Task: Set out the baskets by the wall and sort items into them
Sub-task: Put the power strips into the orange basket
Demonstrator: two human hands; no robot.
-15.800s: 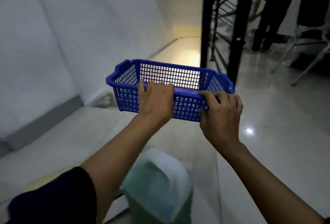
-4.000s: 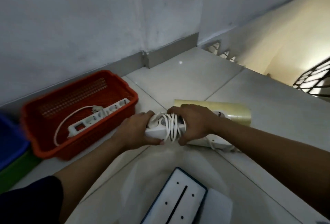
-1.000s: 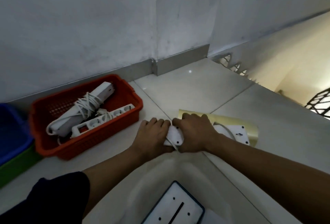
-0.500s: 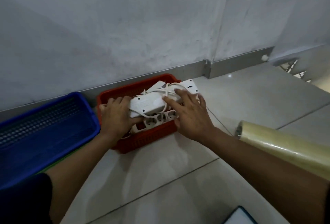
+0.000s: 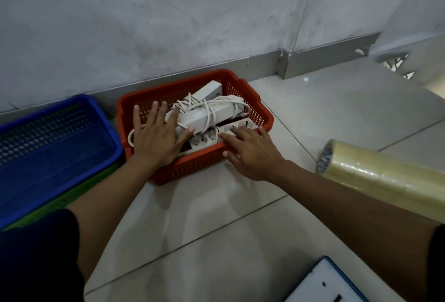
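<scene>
Over the red basket (image 5: 260,113) both hands lie flat with fingers spread, gripping nothing. The left hand (image 5: 156,140) covers the basket's near-left corner, fingertips touching the white power strips (image 5: 207,113) piled inside with their cords wound round them. The right hand (image 5: 250,152) rests on the near rim, fingers on a strip's sockets. At nine o'clock, against the wall (image 5: 168,17), a blue basket (image 5: 48,147) sits atop a green one (image 5: 72,200). At three o'clock lies a clear tape roll (image 5: 375,174).
</scene>
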